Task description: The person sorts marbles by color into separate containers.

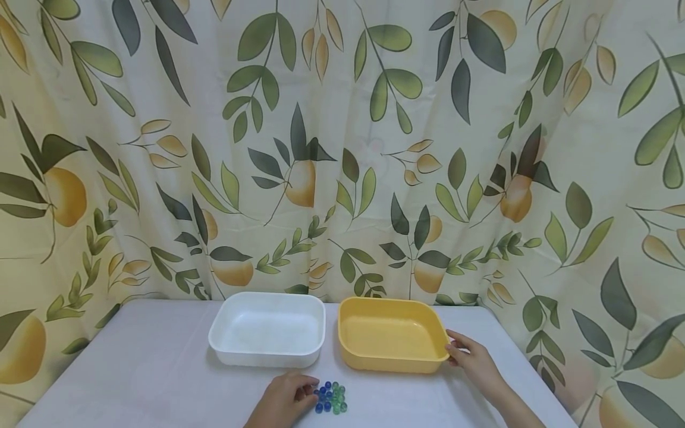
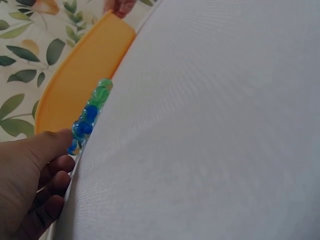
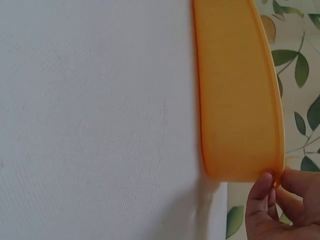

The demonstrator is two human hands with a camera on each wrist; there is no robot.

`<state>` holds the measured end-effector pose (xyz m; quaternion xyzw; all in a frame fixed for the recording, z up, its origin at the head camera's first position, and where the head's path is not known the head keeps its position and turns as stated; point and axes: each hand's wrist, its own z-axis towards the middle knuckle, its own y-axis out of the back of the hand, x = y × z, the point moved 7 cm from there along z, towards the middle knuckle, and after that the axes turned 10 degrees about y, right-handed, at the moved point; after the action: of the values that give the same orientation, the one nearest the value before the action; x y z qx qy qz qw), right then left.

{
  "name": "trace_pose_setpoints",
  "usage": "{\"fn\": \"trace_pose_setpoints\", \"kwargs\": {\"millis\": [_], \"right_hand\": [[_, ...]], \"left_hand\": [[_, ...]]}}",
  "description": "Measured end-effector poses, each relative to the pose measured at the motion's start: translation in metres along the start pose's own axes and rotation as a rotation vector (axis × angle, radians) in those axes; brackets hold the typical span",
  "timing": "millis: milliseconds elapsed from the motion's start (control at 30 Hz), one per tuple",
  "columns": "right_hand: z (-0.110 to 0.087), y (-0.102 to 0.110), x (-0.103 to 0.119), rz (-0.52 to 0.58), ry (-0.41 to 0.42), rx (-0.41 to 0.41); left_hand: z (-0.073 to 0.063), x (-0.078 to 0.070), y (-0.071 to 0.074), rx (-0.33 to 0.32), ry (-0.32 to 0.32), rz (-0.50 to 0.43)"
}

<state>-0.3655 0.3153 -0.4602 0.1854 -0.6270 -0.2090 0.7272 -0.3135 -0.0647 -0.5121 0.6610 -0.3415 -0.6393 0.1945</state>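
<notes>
Blue-and-green glassy marbles (image 1: 330, 397) lie just beside the loosely curled, empty left hand (image 1: 286, 399); right hand (image 1: 476, 361) pinches yellow rectangular tray (image 1: 392, 361); white rectangular tray (image 1: 267, 359) alongside, table edge (image 1: 166, 302) behind.

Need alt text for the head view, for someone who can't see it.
A person's left hand is beside a cluster of blue and green marbles while their right hand pinches a yellow tray at its right end. A white tray stands left of it, before a leaf-patterned curtain.
</notes>
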Motion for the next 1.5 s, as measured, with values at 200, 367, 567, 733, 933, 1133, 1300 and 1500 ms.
{"fn": "trace_pose_setpoints", "kwargs": {"millis": [200, 367, 567, 733, 933, 1133, 1300, 1500], "right_hand": [[0.000, -0.001, -0.008, 0.150, -0.081, -0.018], [-0.002, -0.003, -0.012, 0.321, -0.140, -0.027], [-0.003, -0.004, -0.014, 0.388, -0.187, -0.025], [-0.003, -0.004, -0.013, 0.418, -0.200, -0.023], [-0.004, -0.004, -0.014, 0.465, -0.210, -0.018], [-0.004, -0.006, -0.017, 0.542, -0.181, 0.020], [-0.006, -0.007, -0.017, 0.584, -0.200, 0.001], [-0.007, -0.009, -0.018, 0.609, -0.210, -0.017]], "left_hand": [[-0.001, -0.001, 0.000, -0.004, 0.011, 0.012], [-0.001, -0.002, 0.000, -0.004, 0.020, 0.014], [-0.001, -0.002, 0.001, 0.003, 0.014, 0.005], [0.000, -0.001, 0.000, 0.013, 0.028, 0.003], [0.001, -0.002, 0.001, 0.002, 0.032, 0.009], [0.001, -0.003, 0.001, -0.005, 0.031, 0.000], [0.002, -0.003, 0.002, 0.004, 0.037, -0.028], [0.001, -0.003, 0.003, 0.003, 0.039, -0.053]]}}
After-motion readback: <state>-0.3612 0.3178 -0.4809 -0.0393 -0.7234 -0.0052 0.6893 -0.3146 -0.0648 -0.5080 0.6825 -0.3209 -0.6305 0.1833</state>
